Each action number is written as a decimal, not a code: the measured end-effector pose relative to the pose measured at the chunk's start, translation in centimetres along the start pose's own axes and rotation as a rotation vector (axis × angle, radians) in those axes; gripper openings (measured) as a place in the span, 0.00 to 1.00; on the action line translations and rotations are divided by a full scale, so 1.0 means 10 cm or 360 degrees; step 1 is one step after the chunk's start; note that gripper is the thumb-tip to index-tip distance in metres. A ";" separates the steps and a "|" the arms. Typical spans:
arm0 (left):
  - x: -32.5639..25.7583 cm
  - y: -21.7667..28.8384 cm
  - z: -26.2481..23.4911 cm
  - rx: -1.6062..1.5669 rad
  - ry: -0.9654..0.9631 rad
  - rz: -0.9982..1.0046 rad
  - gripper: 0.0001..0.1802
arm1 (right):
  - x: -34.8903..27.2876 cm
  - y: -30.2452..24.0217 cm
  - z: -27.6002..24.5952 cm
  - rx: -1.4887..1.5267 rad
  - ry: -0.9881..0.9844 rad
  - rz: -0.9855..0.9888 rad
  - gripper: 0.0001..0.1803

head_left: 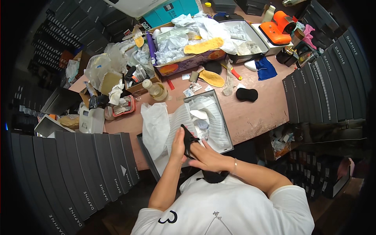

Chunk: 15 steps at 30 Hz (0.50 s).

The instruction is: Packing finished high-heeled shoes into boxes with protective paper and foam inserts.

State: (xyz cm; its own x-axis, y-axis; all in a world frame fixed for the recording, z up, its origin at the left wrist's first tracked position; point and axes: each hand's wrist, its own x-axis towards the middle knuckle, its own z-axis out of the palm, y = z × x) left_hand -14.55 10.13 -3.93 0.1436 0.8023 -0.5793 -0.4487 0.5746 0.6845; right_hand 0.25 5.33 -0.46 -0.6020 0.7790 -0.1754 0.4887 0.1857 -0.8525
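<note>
My left hand (178, 144) is closed around a black shoe (188, 138) with a pointed end, held up in front of my chest. My right hand (209, 157) lies against the shoe's side, its fingers stretched toward the opening and its thumb apart; the fingertips are partly hidden. Just beyond the hands, an open grey shoebox (224, 131) holds white tissue, ribbed foam wrap (213, 113) and a white piece. White paper (154, 123) spreads over the box's left part. Below my right wrist is a dark object (215, 177) whose kind I cannot make out.
Stacked grey shoeboxes (78, 168) stand at left and more boxes (325, 86) at right. Across the table lie a carton of crumpled paper (188, 64), a yellow insole (212, 78), a black pad (246, 94), a bottle (156, 91) and an orange device (279, 29).
</note>
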 end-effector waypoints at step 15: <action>-0.01 0.08 0.04 -0.0101 -0.0276 -0.0039 0.26 | -0.31 -0.13 -0.14 0.0333 -0.0135 -0.0247 0.38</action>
State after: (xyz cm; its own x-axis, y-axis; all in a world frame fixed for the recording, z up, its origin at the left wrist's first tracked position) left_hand -14.56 10.57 -3.16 0.3024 0.8074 -0.5066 -0.4973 0.5871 0.6388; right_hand 2.44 3.51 1.87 -0.7144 0.6965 -0.0678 0.2509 0.1644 -0.9540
